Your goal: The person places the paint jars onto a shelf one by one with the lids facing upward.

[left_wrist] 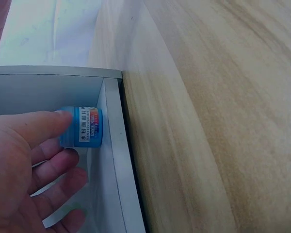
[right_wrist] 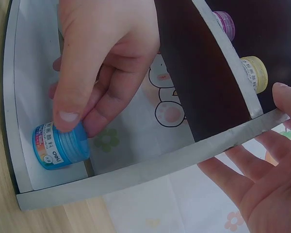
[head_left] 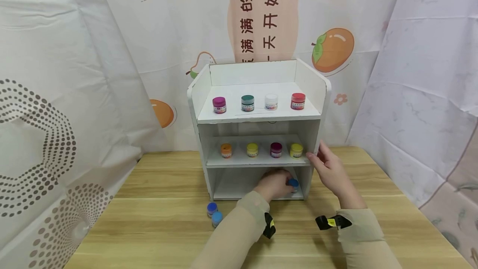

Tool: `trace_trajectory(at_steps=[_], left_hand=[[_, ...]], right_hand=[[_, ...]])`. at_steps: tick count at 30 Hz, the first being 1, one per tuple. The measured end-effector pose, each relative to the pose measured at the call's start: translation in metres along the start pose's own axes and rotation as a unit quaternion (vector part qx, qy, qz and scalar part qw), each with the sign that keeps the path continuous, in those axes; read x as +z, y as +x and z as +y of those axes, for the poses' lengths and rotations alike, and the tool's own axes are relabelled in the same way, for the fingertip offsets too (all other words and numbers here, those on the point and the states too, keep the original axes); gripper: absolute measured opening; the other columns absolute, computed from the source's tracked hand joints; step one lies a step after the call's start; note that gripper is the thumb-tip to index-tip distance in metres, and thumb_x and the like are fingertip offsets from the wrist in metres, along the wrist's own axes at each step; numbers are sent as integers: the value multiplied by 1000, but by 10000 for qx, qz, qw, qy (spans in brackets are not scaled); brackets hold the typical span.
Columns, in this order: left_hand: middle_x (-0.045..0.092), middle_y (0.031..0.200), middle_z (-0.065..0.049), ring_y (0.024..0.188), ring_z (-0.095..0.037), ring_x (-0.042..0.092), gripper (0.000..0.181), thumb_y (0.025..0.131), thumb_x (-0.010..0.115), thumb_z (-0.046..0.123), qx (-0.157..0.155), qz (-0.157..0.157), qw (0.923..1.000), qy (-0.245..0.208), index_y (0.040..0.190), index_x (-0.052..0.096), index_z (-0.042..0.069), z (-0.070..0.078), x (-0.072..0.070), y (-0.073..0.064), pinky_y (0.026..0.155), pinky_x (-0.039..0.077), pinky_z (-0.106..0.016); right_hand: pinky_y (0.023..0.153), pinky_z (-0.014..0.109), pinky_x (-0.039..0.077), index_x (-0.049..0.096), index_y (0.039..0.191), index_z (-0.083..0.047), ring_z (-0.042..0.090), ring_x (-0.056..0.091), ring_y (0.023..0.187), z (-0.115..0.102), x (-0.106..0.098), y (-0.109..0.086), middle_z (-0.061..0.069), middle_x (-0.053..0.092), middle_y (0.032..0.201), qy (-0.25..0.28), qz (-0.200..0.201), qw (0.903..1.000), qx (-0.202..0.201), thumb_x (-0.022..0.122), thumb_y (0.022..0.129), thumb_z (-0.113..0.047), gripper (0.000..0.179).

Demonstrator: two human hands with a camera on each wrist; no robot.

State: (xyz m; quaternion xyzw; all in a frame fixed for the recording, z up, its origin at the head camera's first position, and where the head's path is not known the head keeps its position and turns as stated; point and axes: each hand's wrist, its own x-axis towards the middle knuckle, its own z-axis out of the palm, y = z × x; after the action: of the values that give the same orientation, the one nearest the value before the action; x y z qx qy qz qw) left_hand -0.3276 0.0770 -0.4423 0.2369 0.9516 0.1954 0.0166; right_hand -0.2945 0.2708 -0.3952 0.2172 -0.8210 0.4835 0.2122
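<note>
My left hand (head_left: 275, 182) reaches into the bottom tier of a white shelf (head_left: 259, 118). Thumb and fingers pinch a blue paint jar (right_wrist: 61, 145) by its lid end, at the right end of that tier. The jar's base is right at the bottom board (left_wrist: 107, 158), and its printed label shows in both wrist views. My right hand (head_left: 331, 171) grips the shelf's right side panel (right_wrist: 150, 167), the thumb at its front edge and the fingers along its outer face.
On the middle tier stand orange (head_left: 226, 150), yellow (head_left: 252, 150), dark purple (head_left: 276, 150) and another yellow jar (head_left: 296, 150). Magenta (head_left: 219, 105), green (head_left: 247, 103), white (head_left: 271, 101) and red jars (head_left: 298, 101) line the top. Two blue jars (head_left: 212, 209) stand on the wooden table (head_left: 157, 219), front left.
</note>
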Motion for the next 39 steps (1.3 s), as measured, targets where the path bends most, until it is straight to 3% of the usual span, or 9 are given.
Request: trace_trajectory(at_steps=[7,13,18,31,39], left_hand=[[64,96,15,83,-3,57,22,94,72,39,80,-17,9996,-267,111,71,26,0,-9,-8,75,48,-23],[69,110,12,94,0,61,34,96,71,39,515,48,9980,-352,125,71,22,-5,-16,-20,82,50,-21],[70,116,10,103,-3,63,38,96,71,40,810,116,9960,-371,127,71,18,-9,-25,-36,87,51,-22],[68,122,7,108,-6,63,38,97,69,43,1312,626,9894,-8,127,71,20,-26,-60,-85,92,51,-25],[69,117,6,106,-10,65,39,97,68,43,1590,1025,9803,566,125,72,17,-37,-76,-109,94,50,-35]], right_hand=[[87,11,46,33,161,-24,36,52,128,-1,0,1,17,50,149,-1,13,10000,-14,56,106,-17,59],[87,12,46,33,160,-26,35,53,128,-1,-1,2,17,50,149,-43,25,10000,10,55,107,-19,58],[87,12,45,33,161,-24,36,54,127,-1,-1,2,18,51,149,-152,34,9999,37,55,107,-20,58],[87,12,45,31,161,-26,35,52,129,-1,1,3,16,46,153,-96,1,10000,-1,54,107,-19,60],[87,12,45,31,161,-24,36,53,128,0,1,2,18,48,151,-116,-6,9999,21,54,107,-19,59]])
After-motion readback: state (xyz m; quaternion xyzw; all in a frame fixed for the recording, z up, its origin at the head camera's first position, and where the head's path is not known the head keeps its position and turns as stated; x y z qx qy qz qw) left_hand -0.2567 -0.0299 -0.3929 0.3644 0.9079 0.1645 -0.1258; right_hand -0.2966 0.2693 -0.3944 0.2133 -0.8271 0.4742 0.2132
